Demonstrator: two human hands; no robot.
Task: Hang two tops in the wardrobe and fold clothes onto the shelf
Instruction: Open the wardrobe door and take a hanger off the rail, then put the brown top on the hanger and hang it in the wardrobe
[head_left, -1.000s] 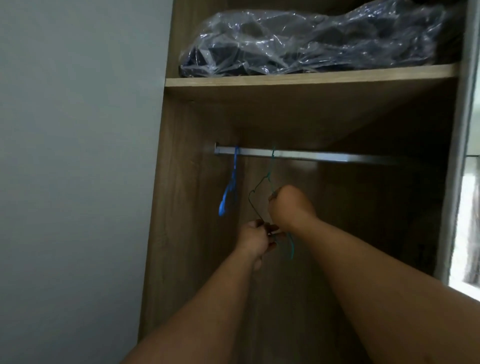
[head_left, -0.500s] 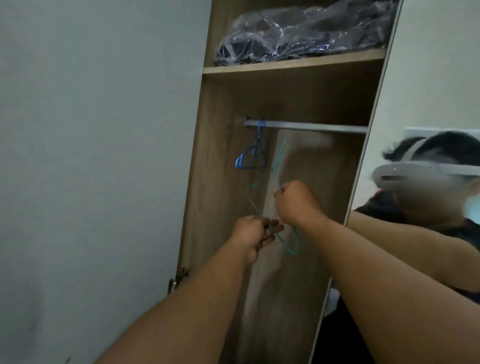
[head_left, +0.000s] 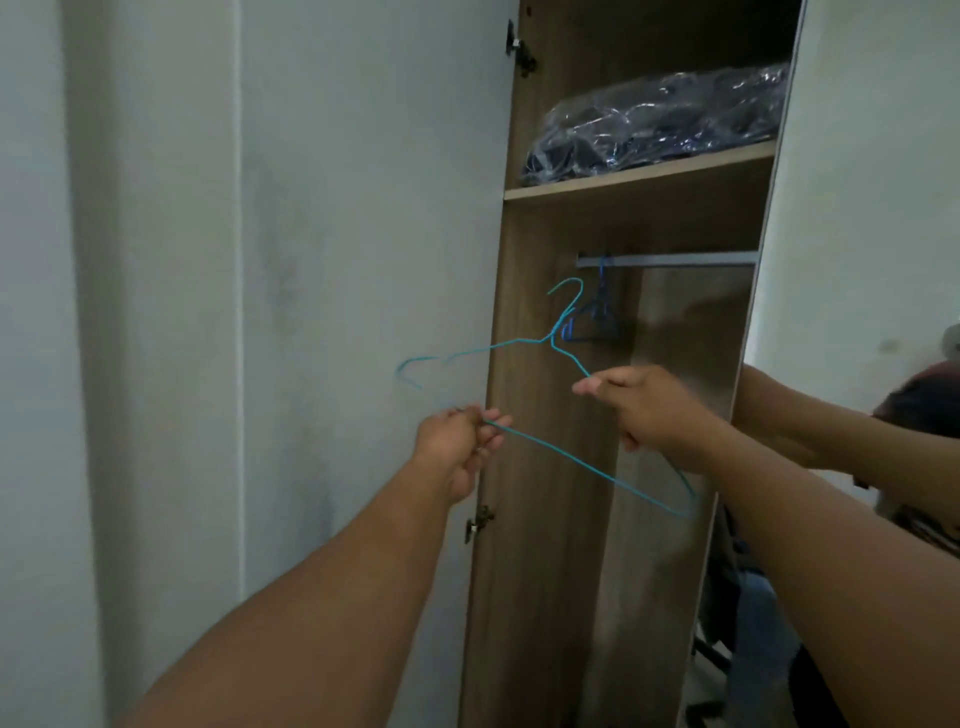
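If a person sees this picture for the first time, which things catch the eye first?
First, the teal wire hanger, held out in front of the open wardrobe: the left hand pinches its lower bar, the right hand grips one arm. Then the plastic-wrapped dark bundle on the upper shelf.

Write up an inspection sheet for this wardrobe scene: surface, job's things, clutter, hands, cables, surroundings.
Surface: wooden shelf near the top of the open wardrobe; it carries only a plastic-wrapped bundle.
Job's things: teal wire hanger off the rail, held out in front of the wardrobe; a darker blue hanger hangs on the rail. No tops in view.
Clutter: nothing seen beyond the bundle.
Hands: left hand pinches the teal hanger's bottom wire; right hand grips its sloping arm.
Cables: nothing seen.
Surroundings: pale wall to the left, hinges on the wardrobe's side panel, mirrored door at right reflecting the person's arm.
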